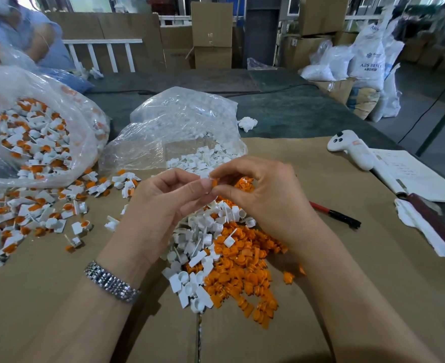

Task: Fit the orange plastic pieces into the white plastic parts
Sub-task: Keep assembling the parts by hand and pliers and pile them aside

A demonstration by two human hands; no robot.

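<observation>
A: Which step is this?

B: Mid-assembly, I'd say. The left hand [163, 203] and right hand [263, 195] meet above the piles, fingers curled, pinching one orange piece [214, 182] between their fingertips. A sliver of white shows by the left thumb, probably the white part being fitted, but it's mostly hidden, so I can't tell which hand holds what.

A: And the next move?

B: Likely pressing the orange piece home squarely, which needs alignment more than force, then dropping the finished unit with the others.

A: Where's the stock?

B: Just under the hands on the cardboard-covered surface [59, 297]: loose white parts [198, 247] beside a heap of orange pieces [245, 268], the two touching and partly mixed. More white parts spill from a clear bag [179, 132] behind.

A: Finished ones?

B: Scattered assembled pieces [25, 216] to the left, and a big bag of them [33, 132] further back.

A: Anything in the way?

B: Not really. A red-and-black pen [334, 214], a white controller [352, 149] and a notebook [412, 176] lie well apart on the right. Another person [25, 35] sits far left.
</observation>
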